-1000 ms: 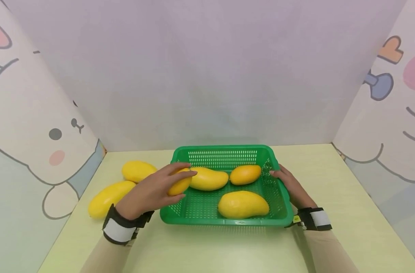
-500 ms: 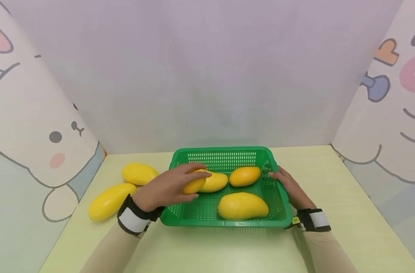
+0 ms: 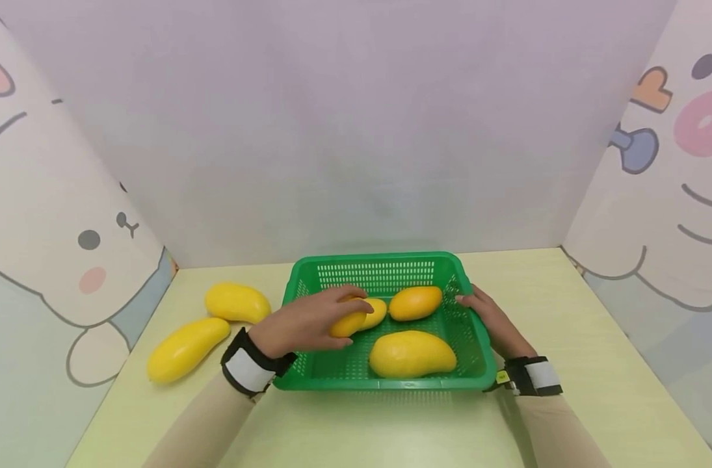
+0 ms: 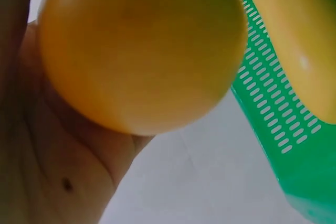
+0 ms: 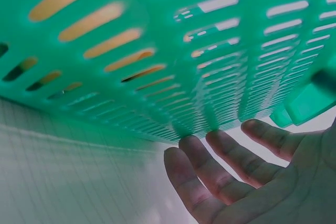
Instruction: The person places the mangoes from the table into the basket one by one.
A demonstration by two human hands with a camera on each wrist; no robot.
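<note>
My left hand [image 3: 309, 322] reaches over the left side of a green plastic basket [image 3: 391, 385] and grips an orange-yellow mango [image 3: 348, 323]. In the left wrist view that mango [image 4: 142, 51] fills the palm. Partly behind the left fingers, a yellow mango [image 3: 376, 313] lies in the basket. Beside it is a smaller orange mango [image 3: 415, 303], and a larger yellow mango [image 3: 412, 354] lies nearer the front. At the right end, my right hand [image 3: 496, 318] holds the rim, thumb over it. The right wrist view has its fingers [image 5: 226, 174] against the slotted outer wall.
Two more yellow mangoes, one at the back [image 3: 237, 303] and one nearer the front [image 3: 187, 350], lie on the pale table [image 3: 356, 432] left of the basket. A plain back wall [image 3: 356, 143] and cartoon-printed side panels enclose the table.
Gripping the mango, my left hand has moved right and farther into the basket, now covering more of the yellow mango there. My right hand keeps its place on the rim.
</note>
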